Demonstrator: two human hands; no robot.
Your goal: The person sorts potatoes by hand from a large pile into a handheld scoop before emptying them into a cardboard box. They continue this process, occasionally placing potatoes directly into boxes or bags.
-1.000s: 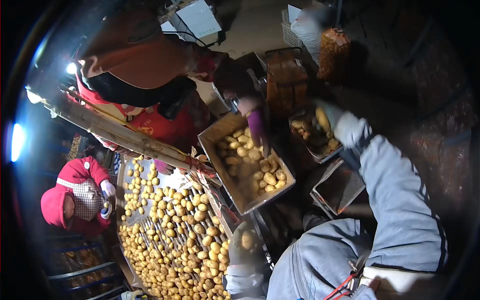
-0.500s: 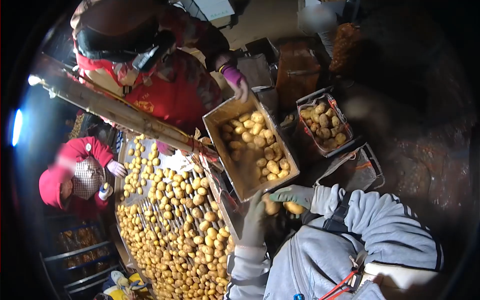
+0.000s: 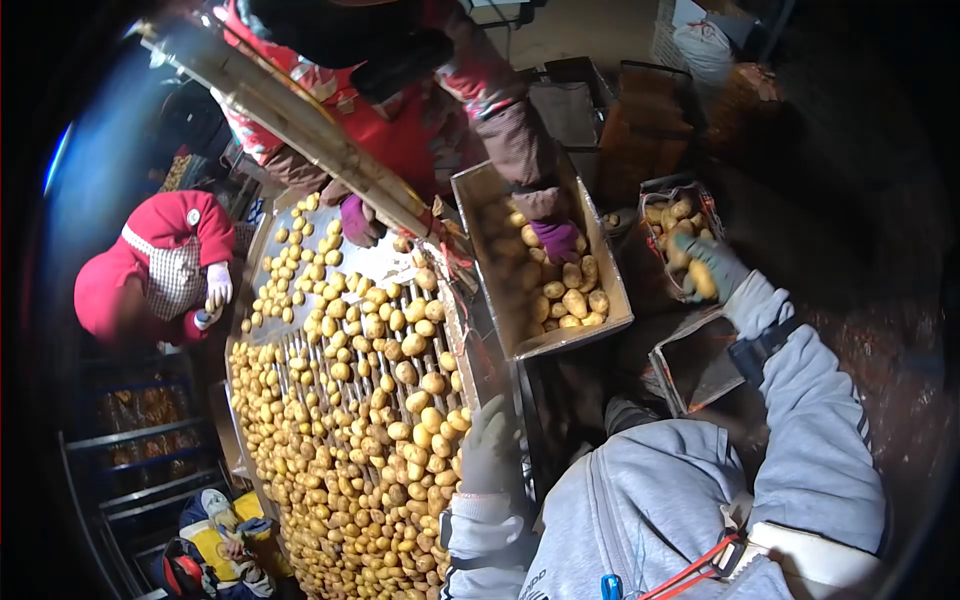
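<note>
My right hand, in a grey-green glove, is closed on a potato at the small lined crate of potatoes on the right. My left hand, gloved too, is over the right edge of the sorting table, next to the potatoes lying on its bars; its fingers are blurred, and I cannot make out whether they hold anything. Between my hands and the co-worker opposite stands a cardboard box partly filled with potatoes.
Opposite, a co-worker in red has one purple-gloved hand in the box. Another person in a red hood is at the left, and one in yellow at the lower left. A long beam slants over the table. An open empty-looking bag frame stands at the right.
My right hand has moved from the box's near corner to the small crate with a potato. My left hand has dropped slightly toward the table. The opposite co-worker's hand has gone into the box.
</note>
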